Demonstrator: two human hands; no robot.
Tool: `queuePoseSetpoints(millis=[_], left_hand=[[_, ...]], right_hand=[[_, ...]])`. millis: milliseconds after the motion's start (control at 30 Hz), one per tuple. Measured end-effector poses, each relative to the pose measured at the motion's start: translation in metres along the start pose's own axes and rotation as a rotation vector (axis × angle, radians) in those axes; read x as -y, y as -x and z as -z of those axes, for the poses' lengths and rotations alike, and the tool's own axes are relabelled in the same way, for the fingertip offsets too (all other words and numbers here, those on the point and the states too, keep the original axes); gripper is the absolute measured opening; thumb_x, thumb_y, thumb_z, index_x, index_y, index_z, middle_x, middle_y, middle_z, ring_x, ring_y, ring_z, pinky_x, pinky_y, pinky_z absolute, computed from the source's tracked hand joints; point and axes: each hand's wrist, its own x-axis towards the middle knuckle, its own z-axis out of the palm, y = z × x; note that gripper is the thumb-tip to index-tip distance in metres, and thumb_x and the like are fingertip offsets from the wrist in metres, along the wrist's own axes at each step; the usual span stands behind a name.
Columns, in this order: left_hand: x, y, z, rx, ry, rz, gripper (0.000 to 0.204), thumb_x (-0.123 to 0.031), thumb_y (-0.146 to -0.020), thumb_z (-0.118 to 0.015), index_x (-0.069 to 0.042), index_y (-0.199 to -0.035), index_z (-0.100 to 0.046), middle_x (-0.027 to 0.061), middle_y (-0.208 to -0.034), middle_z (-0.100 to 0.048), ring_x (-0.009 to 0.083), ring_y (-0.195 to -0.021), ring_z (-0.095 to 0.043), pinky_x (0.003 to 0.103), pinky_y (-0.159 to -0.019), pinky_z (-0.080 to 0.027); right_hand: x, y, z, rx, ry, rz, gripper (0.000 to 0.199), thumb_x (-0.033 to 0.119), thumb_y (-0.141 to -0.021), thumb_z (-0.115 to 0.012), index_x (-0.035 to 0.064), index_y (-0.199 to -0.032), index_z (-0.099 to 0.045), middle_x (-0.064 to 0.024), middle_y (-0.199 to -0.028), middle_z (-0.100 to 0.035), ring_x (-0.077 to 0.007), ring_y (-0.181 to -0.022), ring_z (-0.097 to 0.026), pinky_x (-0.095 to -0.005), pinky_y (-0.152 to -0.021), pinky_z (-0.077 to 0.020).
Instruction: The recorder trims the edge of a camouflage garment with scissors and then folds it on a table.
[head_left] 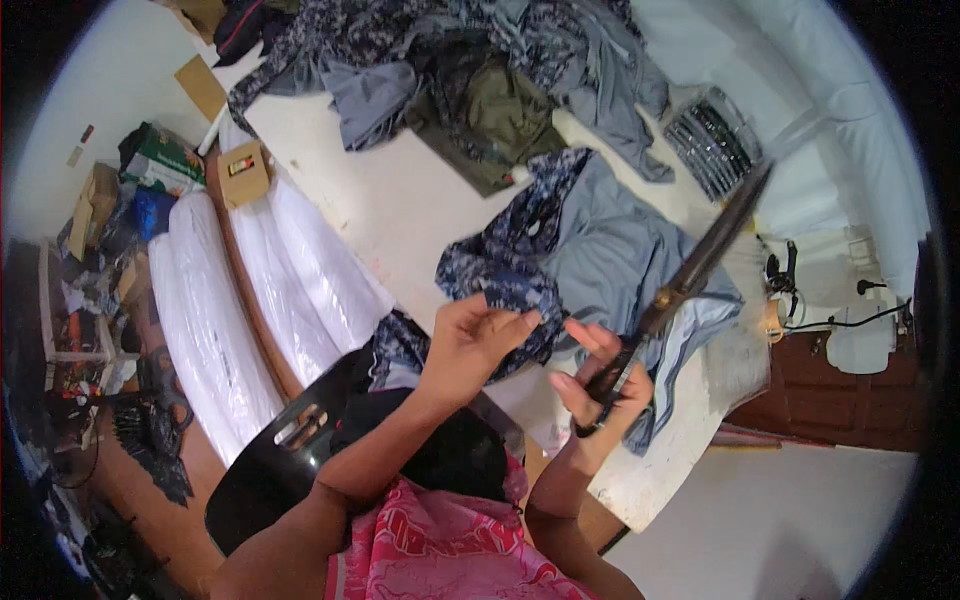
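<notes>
A large pair of fabric scissors (712, 243) rests in my right hand (615, 398). Their long dark blades point up and to the right, and the handles lie in the palm while my index finger and thumb stick out toward the left. My left hand (478, 345) pinches the edge of a dark blue camouflage cloth (512, 292), with fingers closed and thumb against them. This camouflage part lies against a grey-blue garment (610, 235) spread over the table, which seems joined to it. The blades are over the grey-blue cloth, apart from the pinched edge.
A white table (360, 215) carries a heap of camouflage and grey clothes (440, 50) and an olive garment (500, 110). A clear pack of dark strips (712, 145) lies at right. Plastic-wrapped white rolls (215, 330) and a black chair (265, 470) stand at left.
</notes>
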Motion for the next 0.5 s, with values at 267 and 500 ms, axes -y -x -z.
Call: queuePoseSetpoints(millis=[267,500], left_hand=[[-0.014,0.009,-0.006,0.194,0.050,-0.037,0.018,-0.005,-0.087,-0.065,0.002,-0.103,-0.060,-0.0005,-0.081,-0.063,0.0046,-0.077,-0.057,0.020,-0.068,-0.045],[-0.013,0.002,-0.010,0.092,-0.314,-0.250,0.042,-0.002,-0.081,-0.069,0.002,-0.121,-0.054,0.0081,-0.095,-0.063,0.0098,-0.086,-0.059,0.024,-0.079,-0.047]], right_hand=[[-0.007,-0.009,-0.018,-0.004,0.120,-0.097,0.032,0.004,-0.072,-0.079,-0.0049,-0.099,-0.064,-0.0039,-0.081,-0.066,-0.0009,-0.057,-0.052,-0.0161,-0.048,-0.0368],[-0.006,-0.013,-0.006,-0.063,-0.351,-0.226,0.023,-0.001,-0.078,-0.070,-0.0063,-0.098,-0.062,-0.0078,-0.072,-0.062,-0.0049,-0.039,-0.044,-0.0198,-0.034,-0.0329]])
